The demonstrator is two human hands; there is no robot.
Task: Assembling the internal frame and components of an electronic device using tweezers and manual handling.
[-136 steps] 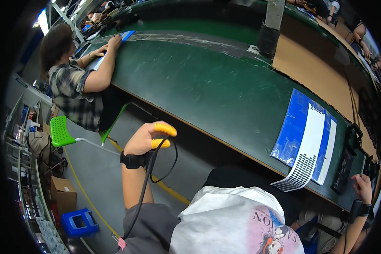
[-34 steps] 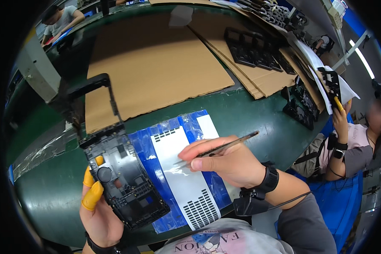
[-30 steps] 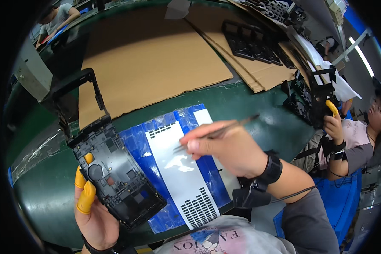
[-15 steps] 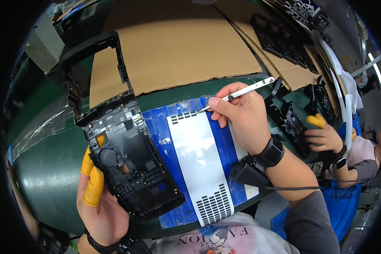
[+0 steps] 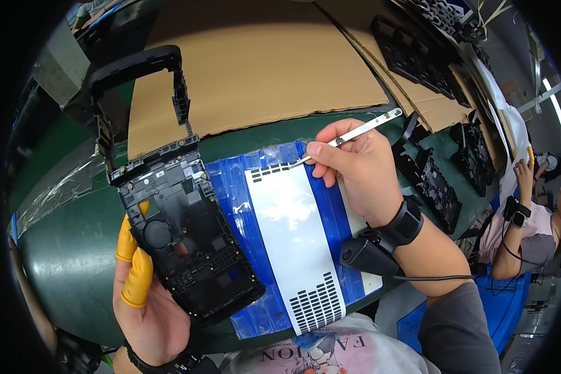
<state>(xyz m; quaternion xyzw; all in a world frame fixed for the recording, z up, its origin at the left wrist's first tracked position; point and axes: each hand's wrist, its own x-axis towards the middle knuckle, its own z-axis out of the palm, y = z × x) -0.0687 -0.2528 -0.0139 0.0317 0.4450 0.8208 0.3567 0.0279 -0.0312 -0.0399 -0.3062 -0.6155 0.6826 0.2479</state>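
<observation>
My left hand (image 5: pixel 149 311), with yellow finger cots on some fingers, grips a black plastic housing (image 5: pixel 196 249) by its left side. The housing is tilted and has an open frame handle (image 5: pixel 140 65) at its far end. In my right hand (image 5: pixel 355 165) a white, thin tool, which looks like tweezers (image 5: pixel 371 124), is pinched between thumb and fingers. Its tip touches the top row of small black pads on a white backing sheet (image 5: pixel 287 230). More black pads (image 5: pixel 318 305) sit at the sheet's near end. Blue plastic film (image 5: pixel 243 187) lies under the sheet.
Large cardboard sheets (image 5: pixel 249 68) cover the far side of the green table (image 5: pixel 62 255). Black plastic parts (image 5: pixel 433 187) lie at the right, and others (image 5: pixel 414 62) rest on cardboard. A co-worker's hand (image 5: pixel 522 177) is raised at the far right. A black cable (image 5: pixel 442 276) runs from my right wrist.
The housing in my left hand has tilted and shifted slightly left. My right hand and the tool stay nearly in place. The co-worker's hand has moved up and away from the black parts.
</observation>
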